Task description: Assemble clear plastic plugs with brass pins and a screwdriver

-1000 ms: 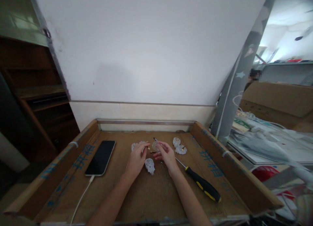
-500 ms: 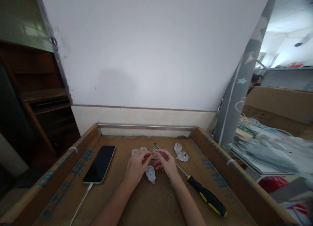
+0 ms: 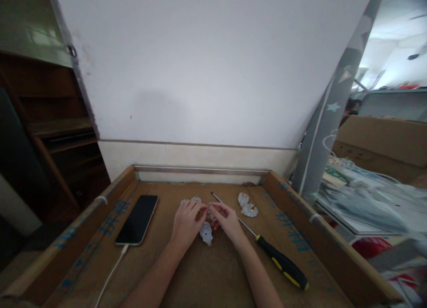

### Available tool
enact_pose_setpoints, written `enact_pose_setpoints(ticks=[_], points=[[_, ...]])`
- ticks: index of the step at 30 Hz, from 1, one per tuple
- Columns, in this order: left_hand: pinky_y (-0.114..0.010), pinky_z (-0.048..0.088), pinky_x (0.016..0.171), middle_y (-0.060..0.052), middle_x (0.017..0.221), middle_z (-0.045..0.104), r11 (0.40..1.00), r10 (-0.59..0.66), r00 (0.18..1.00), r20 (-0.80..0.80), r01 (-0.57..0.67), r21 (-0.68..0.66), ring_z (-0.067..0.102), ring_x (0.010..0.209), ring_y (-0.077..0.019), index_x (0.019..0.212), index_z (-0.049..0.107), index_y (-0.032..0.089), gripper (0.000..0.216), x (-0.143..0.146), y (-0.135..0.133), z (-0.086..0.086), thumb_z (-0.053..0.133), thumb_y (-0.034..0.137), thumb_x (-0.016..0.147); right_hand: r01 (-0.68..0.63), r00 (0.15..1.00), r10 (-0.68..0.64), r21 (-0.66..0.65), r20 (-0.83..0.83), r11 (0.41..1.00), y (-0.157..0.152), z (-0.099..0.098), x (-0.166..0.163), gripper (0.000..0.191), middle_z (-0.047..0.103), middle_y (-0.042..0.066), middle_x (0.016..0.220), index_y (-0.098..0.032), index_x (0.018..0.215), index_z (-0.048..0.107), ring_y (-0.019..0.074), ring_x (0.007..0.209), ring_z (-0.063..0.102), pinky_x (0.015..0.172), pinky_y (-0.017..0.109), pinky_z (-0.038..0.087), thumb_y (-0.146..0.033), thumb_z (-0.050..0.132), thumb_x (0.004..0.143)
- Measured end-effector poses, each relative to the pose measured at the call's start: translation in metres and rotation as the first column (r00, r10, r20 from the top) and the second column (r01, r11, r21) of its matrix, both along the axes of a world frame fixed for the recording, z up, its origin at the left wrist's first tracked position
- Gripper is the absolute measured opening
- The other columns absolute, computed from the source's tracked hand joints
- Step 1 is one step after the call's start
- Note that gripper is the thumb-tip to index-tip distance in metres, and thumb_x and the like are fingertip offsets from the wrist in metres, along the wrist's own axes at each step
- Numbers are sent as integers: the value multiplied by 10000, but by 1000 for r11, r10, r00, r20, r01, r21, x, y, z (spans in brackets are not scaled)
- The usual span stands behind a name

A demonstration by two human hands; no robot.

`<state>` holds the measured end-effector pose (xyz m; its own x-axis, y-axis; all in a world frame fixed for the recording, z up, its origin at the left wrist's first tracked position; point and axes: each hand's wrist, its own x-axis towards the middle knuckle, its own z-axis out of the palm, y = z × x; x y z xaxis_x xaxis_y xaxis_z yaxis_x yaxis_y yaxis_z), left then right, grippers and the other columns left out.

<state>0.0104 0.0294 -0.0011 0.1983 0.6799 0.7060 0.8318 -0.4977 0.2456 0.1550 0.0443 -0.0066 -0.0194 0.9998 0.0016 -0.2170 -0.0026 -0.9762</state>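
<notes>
My left hand (image 3: 188, 220) and my right hand (image 3: 228, 224) meet over the middle of the cardboard, fingers bent and closed together. Between their fingertips is a small translucent plastic part (image 3: 210, 215), mostly covered by the fingers. My right hand pinches it; what lies in my left fingertips is hidden. Just below them a white plastic housing (image 3: 206, 233) with small holes lies on the cardboard. Behind my left hand, more translucent pieces (image 3: 195, 200) show in part. To the right lie two joined-looking translucent pieces (image 3: 247, 205) with brass-coloured bits.
A screwdriver (image 3: 282, 263) with a black and yellow handle lies right of my right hand, its shaft pointing away. At left rests a phone (image 3: 138, 220) with a white cable (image 3: 111, 274). Raised cardboard-covered sides (image 3: 328, 237) border the surface. Cluttered bags lie farther right.
My hands have come closer together, fingertips now meeting around the small translucent part. The view has shifted slightly; the phone, the screwdriver and the other pieces stay in place.
</notes>
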Motion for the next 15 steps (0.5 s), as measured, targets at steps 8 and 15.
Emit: enact_pose_setpoints(ticks=[8, 15], points=[[-339, 454, 810, -30, 973, 684, 994, -40, 992, 119, 52, -95, 594, 909, -188, 1026, 603, 215, 189, 1, -1, 2, 533, 196, 851, 98, 982, -117, -132, -146, 986, 7, -3, 8, 582, 663, 6, 660, -164, 956, 605, 111, 430, 589, 373, 200, 465, -438, 805, 483], [-448, 383, 884, -41, 1123, 633, 986, -10, 997, -80, -4, -169, 517, 1035, -256, 893, 679, 258, 172, 0, 10, 1, 638, 171, 751, 100, 966, -138, -174, -219, 980, 6, 0, 9, 525, 676, 11, 666, -177, 939, 613, 120, 460, 605, 426, 219, 499, -391, 809, 502]])
